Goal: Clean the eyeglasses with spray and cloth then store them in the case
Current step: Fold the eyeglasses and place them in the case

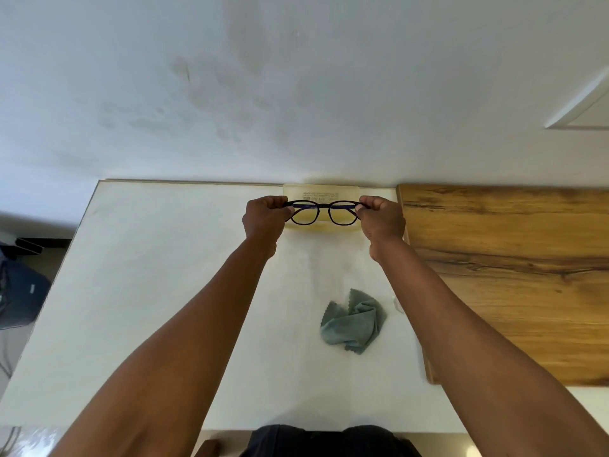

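Dark-framed eyeglasses (324, 212) are being gripped at both ends by the curled left hand (266, 219) and right hand (382, 222), above what seems a translucent case (321, 192); a crumpled cloth (354, 319) is lying on the white tabletop (164, 291).

White table (158, 291) carries a crumpled grey-green cleaning cloth (354, 321). A translucent yellowish case (321, 191) lies beyond the cloth, at the far edge. A wooden board (510, 275) lies right of the cloth.

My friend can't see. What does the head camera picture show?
Two hands, left hand and right hand, hold dark-framed eyeglasses by the ends above a translucent yellowish case on a white table. A crumpled grey-green cloth lies nearer.
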A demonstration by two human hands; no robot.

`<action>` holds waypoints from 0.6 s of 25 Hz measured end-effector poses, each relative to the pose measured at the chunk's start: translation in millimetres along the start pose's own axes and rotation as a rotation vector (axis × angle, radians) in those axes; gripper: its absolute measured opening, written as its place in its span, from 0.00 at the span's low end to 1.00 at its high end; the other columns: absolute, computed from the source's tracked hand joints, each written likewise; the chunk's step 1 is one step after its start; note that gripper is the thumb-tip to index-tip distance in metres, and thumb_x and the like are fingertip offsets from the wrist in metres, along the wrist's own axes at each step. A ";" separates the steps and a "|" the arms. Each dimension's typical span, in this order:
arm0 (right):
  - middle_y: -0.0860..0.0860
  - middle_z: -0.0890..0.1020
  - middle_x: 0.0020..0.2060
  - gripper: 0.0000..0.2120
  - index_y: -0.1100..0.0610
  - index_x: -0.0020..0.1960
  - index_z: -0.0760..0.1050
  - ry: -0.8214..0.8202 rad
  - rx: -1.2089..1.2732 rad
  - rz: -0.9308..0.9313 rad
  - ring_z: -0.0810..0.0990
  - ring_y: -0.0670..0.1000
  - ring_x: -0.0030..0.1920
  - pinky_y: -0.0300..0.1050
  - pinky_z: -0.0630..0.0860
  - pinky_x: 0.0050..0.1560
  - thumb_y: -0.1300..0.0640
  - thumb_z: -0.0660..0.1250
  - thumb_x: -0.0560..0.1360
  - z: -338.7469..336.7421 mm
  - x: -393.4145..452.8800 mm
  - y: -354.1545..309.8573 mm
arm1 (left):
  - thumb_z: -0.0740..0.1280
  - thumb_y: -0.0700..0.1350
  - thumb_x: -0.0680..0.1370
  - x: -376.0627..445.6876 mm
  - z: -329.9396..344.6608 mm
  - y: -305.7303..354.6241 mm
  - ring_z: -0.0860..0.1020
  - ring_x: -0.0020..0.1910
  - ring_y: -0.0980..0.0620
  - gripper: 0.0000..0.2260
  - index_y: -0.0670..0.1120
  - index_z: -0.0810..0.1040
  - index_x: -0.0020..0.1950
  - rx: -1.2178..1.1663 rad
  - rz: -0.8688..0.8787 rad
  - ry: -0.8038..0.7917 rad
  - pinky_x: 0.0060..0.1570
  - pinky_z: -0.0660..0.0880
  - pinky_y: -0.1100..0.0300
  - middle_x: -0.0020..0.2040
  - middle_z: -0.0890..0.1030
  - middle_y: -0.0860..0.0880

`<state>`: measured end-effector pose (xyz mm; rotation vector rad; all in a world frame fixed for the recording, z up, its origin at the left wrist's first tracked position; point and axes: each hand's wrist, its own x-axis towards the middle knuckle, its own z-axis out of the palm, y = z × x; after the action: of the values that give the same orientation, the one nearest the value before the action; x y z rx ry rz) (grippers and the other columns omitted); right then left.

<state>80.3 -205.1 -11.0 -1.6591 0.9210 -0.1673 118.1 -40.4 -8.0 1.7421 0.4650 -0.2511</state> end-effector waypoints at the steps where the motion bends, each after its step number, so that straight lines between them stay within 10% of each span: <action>1: 0.55 0.82 0.51 0.12 0.61 0.56 0.78 -0.006 -0.028 -0.018 0.78 0.50 0.49 0.40 0.73 0.52 0.65 0.68 0.72 -0.7 -0.9 2.7 | 0.73 0.37 0.70 -0.1 0.0 -3.1 0.77 0.38 0.55 0.10 0.43 0.81 0.50 0.015 -0.009 0.008 0.30 0.69 0.74 0.43 0.81 0.48; 15: 0.60 0.79 0.58 0.18 0.59 0.65 0.72 -0.045 -0.611 -0.392 0.75 0.60 0.61 0.51 0.72 0.62 0.67 0.62 0.75 -4.6 -12.7 23.6 | 0.72 0.40 0.72 -6.1 1.4 -31.5 0.78 0.47 0.49 0.12 0.42 0.81 0.55 0.122 0.021 0.064 0.44 0.71 0.64 0.52 0.82 0.44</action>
<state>57.9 -200.9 -25.8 -2.3956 0.6317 -0.1175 98.9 -37.6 -33.7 1.8775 0.4867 -0.2129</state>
